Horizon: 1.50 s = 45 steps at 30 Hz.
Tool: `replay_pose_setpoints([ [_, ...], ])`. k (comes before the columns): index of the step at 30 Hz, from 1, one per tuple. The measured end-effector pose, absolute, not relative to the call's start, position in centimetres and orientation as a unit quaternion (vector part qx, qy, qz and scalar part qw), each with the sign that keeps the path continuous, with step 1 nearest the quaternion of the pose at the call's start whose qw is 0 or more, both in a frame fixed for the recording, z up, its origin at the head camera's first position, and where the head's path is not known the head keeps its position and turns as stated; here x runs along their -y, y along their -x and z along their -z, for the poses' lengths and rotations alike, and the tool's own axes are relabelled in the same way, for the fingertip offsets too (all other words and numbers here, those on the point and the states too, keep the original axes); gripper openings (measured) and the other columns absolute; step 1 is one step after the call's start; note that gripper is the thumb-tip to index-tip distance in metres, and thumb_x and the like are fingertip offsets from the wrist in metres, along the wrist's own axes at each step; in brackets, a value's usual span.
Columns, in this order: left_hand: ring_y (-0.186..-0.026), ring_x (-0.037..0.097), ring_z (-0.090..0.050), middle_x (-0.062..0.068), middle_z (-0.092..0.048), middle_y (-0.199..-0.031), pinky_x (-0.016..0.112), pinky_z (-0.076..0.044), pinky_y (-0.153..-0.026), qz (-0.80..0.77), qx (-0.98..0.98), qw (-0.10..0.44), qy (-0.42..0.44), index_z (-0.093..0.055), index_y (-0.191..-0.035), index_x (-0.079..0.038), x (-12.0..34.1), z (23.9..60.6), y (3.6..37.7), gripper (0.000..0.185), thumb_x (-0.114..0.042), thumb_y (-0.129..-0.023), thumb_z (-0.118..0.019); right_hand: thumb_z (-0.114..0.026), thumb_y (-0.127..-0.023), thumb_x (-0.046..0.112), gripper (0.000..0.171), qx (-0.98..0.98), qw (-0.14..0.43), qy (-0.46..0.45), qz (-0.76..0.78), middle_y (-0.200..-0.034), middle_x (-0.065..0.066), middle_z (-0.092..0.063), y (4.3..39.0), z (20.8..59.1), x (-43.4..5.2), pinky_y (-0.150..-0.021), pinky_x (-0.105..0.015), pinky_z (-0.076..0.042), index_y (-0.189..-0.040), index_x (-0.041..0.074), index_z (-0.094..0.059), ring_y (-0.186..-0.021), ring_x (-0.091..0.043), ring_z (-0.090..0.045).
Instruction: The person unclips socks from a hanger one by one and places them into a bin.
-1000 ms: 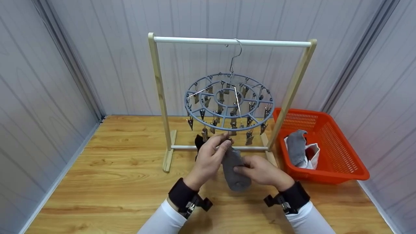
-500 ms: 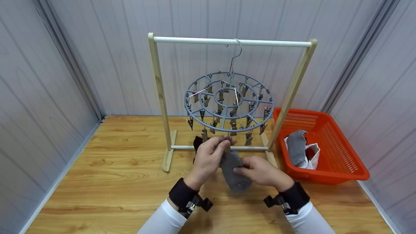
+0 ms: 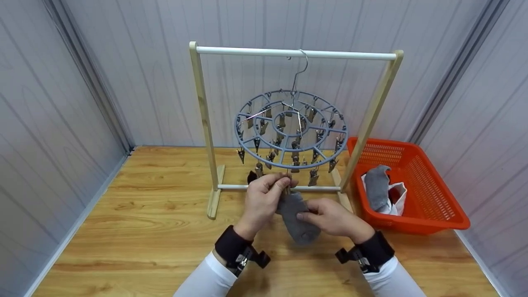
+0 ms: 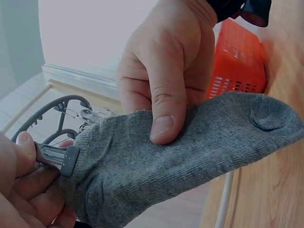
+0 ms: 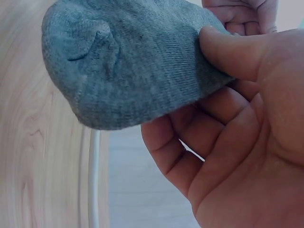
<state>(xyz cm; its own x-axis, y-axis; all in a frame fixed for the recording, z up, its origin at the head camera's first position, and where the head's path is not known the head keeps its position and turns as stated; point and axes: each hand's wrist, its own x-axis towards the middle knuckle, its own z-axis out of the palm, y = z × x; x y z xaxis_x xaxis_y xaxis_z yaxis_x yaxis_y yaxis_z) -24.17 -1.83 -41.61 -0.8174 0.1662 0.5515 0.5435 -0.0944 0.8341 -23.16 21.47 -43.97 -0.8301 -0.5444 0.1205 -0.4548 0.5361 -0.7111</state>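
Wooden tabletop [image 3: 144,214], and our hands at the peg hanger [image 3: 291,130].
Our left hand [image 3: 264,198] pinches a clip [image 4: 59,157] onto the grey sock [image 3: 299,218]; our right hand [image 3: 334,216] grips that sock.

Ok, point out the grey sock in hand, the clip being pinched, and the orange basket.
grey sock [image 4: 190,142], left wrist view, on the middle of the foot.
clip [image 4: 57,158], left wrist view, on its metal grip end at the sock's cuff.
orange basket [image 3: 425,225], head view, on the near rim.
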Motion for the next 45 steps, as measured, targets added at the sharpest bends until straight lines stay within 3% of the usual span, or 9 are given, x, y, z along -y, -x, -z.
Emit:
replay_pose_setpoints([
  [6,-0.105,0.03,-0.081,0.012,-0.084,-0.1,0.032,-0.065,-0.093,0.693,0.658,0.144,0.259,-0.085,-0.109,0.001,1.9,41.5,24.1,0.019,-0.011,-0.11,-0.07,-0.073,-0.11,0.029,0.021,-0.875,0.056,0.291,0.383,-0.079,0.012,-0.064,23.1,43.9,-21.7,-0.063,-0.025,-0.048,-0.094,0.015,-0.075,-0.071,-0.006,-0.059],
  [13,-0.103,0.028,-0.081,0.011,-0.084,-0.099,0.033,-0.066,-0.089,0.691,0.66,0.141,0.259,-0.084,-0.108,0.003,1.9,41.4,24.2,0.021,-0.011,-0.111,-0.069,-0.074,-0.109,0.029,0.024,-0.882,0.059,0.289,0.368,-0.074,0.012,-0.051,23.4,43.7,-22.5,-0.059,-0.025,-0.039,-0.09,0.015,-0.073,-0.065,-0.006,-0.05],
  [19,-0.1,0.026,-0.08,0.01,-0.085,-0.102,0.032,-0.065,-0.088,0.691,0.658,0.136,0.268,-0.084,-0.108,0.002,1.8,41.4,24.2,0.02,-0.011,-0.111,-0.069,-0.075,-0.109,0.027,0.025,-0.891,0.041,0.271,0.361,-0.075,0.012,-0.055,23.8,43.6,-23.3,-0.059,-0.025,-0.041,-0.086,0.017,-0.071,-0.067,-0.007,-0.052],
  [22,-0.105,0.025,-0.08,0.01,-0.085,-0.107,0.033,-0.064,-0.093,0.689,0.662,0.128,0.265,-0.084,-0.114,0.001,1.7,41.4,24.1,0.02,-0.013,-0.111,-0.069,-0.075,-0.108,0.028,0.031,-0.899,0.033,0.252,0.357,-0.069,0.012,-0.046,24.0,43.4,-23.7,-0.057,-0.025,-0.037,-0.081,0.018,-0.064,-0.062,-0.008,-0.048],
  [26,-0.107,0.023,-0.079,0.01,-0.083,-0.116,0.036,-0.066,-0.093,0.654,0.698,0.139,0.256,-0.08,-0.127,0.002,1.7,41.1,23.5,0.028,-0.019,-0.11,-0.073,-0.075,-0.108,0.026,0.024,-0.899,0.02,0.247,0.362,-0.072,0.011,-0.051,24.1,43.1,-24.3,-0.059,-0.025,-0.04,-0.086,0.018,-0.072,-0.066,-0.01,-0.053],
  [30,-0.113,0.025,-0.075,0.013,-0.08,-0.126,0.041,-0.064,-0.097,0.53,0.77,0.224,0.276,-0.077,-0.135,0.001,1.9,40.4,22.7,0.041,-0.03,-0.107,-0.077,-0.075,-0.108,0.025,0.018,-0.9,0.008,0.235,0.368,-0.078,0.007,-0.057,24.1,42.6,-25.0,-0.061,-0.026,-0.044,-0.092,0.016,-0.076,-0.07,-0.013,-0.056],
  [34,-0.119,0.03,-0.072,0.016,-0.078,-0.126,0.044,-0.061,-0.103,0.42,0.799,0.319,0.29,-0.077,-0.132,0.003,2.4,39.7,22.1,0.048,-0.035,-0.104,-0.081,-0.076,-0.108,0.027,0.019,-0.906,0.002,0.201,0.373,-0.079,0.003,-0.059,24.1,42.0,-25.8,-0.06,-0.027,-0.046,-0.093,0.015,-0.076,-0.071,-0.017,-0.058],
  [41,-0.098,0.023,-0.07,0.009,-0.077,-0.107,0.034,-0.06,-0.085,0.387,0.751,0.432,0.315,-0.081,-0.116,0.0,3.2,38.5,22.0,0.026,-0.023,-0.103,-0.083,-0.075,-0.108,0.023,0.011,-0.909,-0.027,0.179,0.377,-0.094,0.001,-0.073,23.9,41.1,-27.4,-0.071,-0.029,-0.052,-0.106,0.016,-0.083,-0.082,-0.02,-0.063],
  [45,-0.101,0.026,-0.068,0.011,-0.075,-0.113,0.038,-0.058,-0.087,0.367,0.717,0.498,0.322,-0.08,-0.121,0.001,3.6,38.2,22.4,0.026,-0.018,-0.104,-0.08,-0.075,-0.109,0.024,0.012,-0.91,-0.043,0.17,0.375,-0.095,0.001,-0.074,23.7,40.8,-28.3,-0.072,-0.03,-0.052,-0.111,0.016,-0.084,-0.083,-0.021,-0.062],
])
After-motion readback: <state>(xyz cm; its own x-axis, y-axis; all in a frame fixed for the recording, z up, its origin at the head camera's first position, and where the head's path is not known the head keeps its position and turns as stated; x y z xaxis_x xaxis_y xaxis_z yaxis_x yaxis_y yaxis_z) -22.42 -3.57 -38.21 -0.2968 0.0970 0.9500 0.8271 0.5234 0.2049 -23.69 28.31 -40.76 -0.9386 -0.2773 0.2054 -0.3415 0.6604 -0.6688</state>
